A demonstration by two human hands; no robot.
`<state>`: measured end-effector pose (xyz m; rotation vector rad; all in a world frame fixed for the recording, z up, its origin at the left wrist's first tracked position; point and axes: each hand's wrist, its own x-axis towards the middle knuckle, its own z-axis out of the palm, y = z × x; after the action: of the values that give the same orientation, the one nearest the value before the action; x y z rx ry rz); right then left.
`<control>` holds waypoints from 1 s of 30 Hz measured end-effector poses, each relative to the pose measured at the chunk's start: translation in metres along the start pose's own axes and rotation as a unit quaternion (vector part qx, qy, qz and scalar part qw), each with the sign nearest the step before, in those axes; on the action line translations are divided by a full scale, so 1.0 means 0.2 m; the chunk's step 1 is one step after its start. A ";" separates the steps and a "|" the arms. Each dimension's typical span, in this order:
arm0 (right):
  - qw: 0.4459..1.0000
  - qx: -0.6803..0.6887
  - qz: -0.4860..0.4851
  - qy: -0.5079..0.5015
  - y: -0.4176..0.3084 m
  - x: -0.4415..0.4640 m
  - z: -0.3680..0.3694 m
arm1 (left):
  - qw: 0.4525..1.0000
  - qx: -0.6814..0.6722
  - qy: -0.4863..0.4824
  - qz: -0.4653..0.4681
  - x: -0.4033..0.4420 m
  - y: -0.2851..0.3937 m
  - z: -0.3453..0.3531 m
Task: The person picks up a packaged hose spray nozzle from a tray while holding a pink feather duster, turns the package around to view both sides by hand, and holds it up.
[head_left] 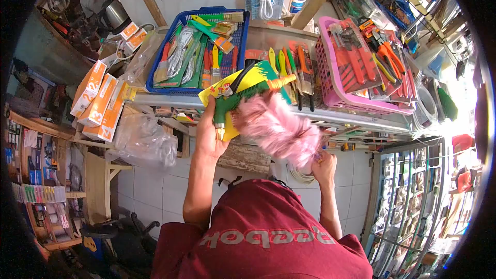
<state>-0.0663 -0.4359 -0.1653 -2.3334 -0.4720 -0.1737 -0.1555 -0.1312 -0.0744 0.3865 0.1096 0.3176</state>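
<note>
In the head view, my left hand (213,137) is closed around the lower part of a green hose spray gun (225,107) with an orange tip, fixed to a yellow card (238,78). My right hand (324,167) is a closed fist around the handle end of a fluffy pink duster (281,128). The duster's head reaches up and left and covers part of the spray gun and card. Both things are held in the air in front of the counter's edge (356,115).
On the counter stand a blue basket (244,33) of paintbrushes and a pink basket (330,89) with pliers and packaged tools. Loose brushes (281,62) lie between them. Orange-white boxes (97,104) and a clear plastic bag (144,142) are at left. A stocked rack (413,196) stands at right.
</note>
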 end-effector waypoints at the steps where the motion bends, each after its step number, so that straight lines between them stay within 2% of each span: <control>1: 0.999 -0.029 0.021 -0.018 0.00 0.00 0.00 | 1.000 -0.008 -0.001 0.000 0.00 0.00 -0.01; 5: 0.996 0.052 0.073 0.010 -0.03 0.00 0.02 | 0.999 -0.029 0.026 0.003 0.00 -0.01 0.00; 6: 0.996 0.087 0.023 0.029 -0.03 -0.02 0.04 | 0.998 -0.055 -0.013 -0.002 0.01 -0.03 -0.02; 8: 1.000 0.006 -0.012 -0.001 -0.01 -0.05 0.05 | 0.991 -0.105 -0.088 -0.013 0.02 -0.05 -0.06; 9: 0.999 -0.033 -0.028 -0.017 -0.01 -0.06 0.06 | 0.996 -0.072 -0.045 0.002 0.03 -0.07 -0.04; 10: 0.999 -0.006 0.046 -0.014 0.04 -0.07 0.08 | 0.999 -0.038 -0.003 0.018 0.03 -0.10 -0.01; 11: 0.997 0.022 0.069 -0.008 0.05 -0.07 0.08 | 0.999 -0.005 0.039 0.035 0.03 -0.11 0.03; 14: 0.985 0.108 0.137 0.011 0.06 -0.08 0.06 | 0.999 0.009 0.019 0.033 0.03 -0.13 0.07; 17: 0.984 0.151 -0.035 0.087 0.08 -0.10 0.12 | 1.000 0.005 0.005 0.019 0.04 -0.16 0.08; 18: 0.992 0.113 0.047 0.021 0.02 -0.11 0.04 | 1.000 0.001 -0.001 0.013 0.05 -0.17 0.08; 21: 0.988 0.054 0.139 0.027 0.10 -0.09 -0.01 | 0.998 0.041 0.031 0.035 0.07 -0.20 0.07; 22: 0.980 0.153 0.109 0.059 0.11 -0.09 -0.01 | 0.997 0.051 0.034 0.036 0.07 -0.21 0.07; 24: 0.972 0.192 0.103 0.087 0.05 -0.10 0.01 | 0.996 0.072 0.036 0.037 0.09 -0.24 0.08; 26: 0.978 0.174 0.100 0.061 0.06 -0.11 0.01 | 0.993 0.096 0.040 0.052 0.11 -0.27 0.05; 29: 0.991 0.062 0.102 -0.060 0.10 -0.14 0.04 | 0.990 0.117 0.039 0.065 0.12 -0.28 0.04; 30: 0.986 0.123 0.115 -0.007 0.09 -0.14 0.05 | 0.990 0.121 0.037 0.069 0.12 -0.27 0.04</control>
<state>-0.0853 -0.4492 -0.1904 -2.1259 -0.2130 0.0130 -0.1169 -0.1740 -0.0897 0.6256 0.1960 0.4573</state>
